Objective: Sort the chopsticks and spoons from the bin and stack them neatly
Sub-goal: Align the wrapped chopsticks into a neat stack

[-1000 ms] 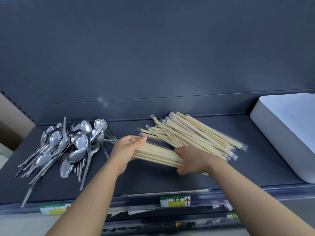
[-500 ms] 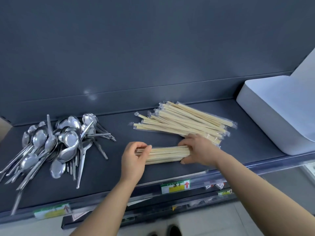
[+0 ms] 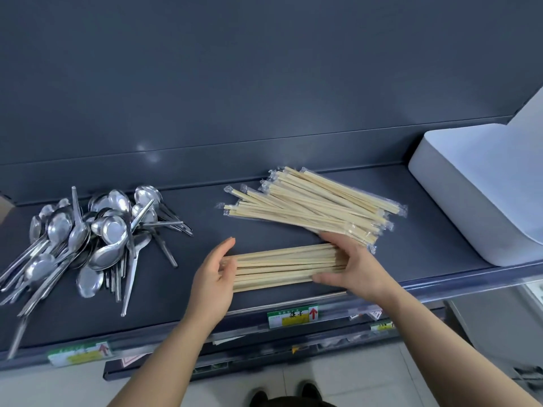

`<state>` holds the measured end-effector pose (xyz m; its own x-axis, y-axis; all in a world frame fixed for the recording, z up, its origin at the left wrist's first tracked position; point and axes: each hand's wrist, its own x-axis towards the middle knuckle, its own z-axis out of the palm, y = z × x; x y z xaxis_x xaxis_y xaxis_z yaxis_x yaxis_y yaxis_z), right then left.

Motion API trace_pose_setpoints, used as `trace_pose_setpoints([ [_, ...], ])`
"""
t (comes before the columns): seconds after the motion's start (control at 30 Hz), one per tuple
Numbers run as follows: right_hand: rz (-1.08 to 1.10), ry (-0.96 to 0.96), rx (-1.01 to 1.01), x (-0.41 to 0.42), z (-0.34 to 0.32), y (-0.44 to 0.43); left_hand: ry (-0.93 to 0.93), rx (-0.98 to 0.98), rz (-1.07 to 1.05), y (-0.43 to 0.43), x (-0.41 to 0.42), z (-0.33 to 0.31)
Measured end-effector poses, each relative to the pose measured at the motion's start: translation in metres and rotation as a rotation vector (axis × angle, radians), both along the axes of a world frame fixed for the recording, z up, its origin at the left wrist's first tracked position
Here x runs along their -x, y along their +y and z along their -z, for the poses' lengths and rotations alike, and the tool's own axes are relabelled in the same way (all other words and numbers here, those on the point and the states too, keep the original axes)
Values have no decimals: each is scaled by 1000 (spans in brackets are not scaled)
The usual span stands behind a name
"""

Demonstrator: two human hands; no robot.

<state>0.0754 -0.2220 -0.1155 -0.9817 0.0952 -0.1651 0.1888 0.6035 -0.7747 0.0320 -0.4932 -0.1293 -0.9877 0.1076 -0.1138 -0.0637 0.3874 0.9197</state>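
The left hand [image 3: 216, 274], flat and open, butted the bare chopsticks [image 3: 285, 267] at 9 o'clock; the right hand [image 3: 351, 267] clasped their 3 o'clock end. Light, stiff, apt to roll: hold both ends.

place: shop | evidence: dark metal shelf [image 3: 411, 201]; price labels [image 3: 292, 316] along its edge

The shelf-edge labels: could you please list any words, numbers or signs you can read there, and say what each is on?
"筷子": on the green-and-yellow label on the shelf rail, beside a red up arrow; its smaller print is too blurred to read.
Left label: a red up arrow shows; the text is blurred.
Small tags farther right and on the lower rail: too small to read.
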Motion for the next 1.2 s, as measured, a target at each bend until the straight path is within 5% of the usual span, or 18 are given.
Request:
trace_pose_setpoints([
  [0.17,166,36,128,-12,-1,6,-34,21,-65,-4,-12,1],
  [0.47,-33,245,-289,-8,10,3,99,182,-126,-3,-13,-1],
  [0.7,-126,155,-226,-9,12,-5,21,138,-82,6,-20,-1],
  [0.93,-34,270,-417,24,-16,23,258,337,-32,10,21,-31],
  [1.07,-55,181,-508,59,-29,25,193,350,-3,34,65,-35],
  [1.2,-144,22,-638,82,-31,16,123,599,33,52,97,-23],
])
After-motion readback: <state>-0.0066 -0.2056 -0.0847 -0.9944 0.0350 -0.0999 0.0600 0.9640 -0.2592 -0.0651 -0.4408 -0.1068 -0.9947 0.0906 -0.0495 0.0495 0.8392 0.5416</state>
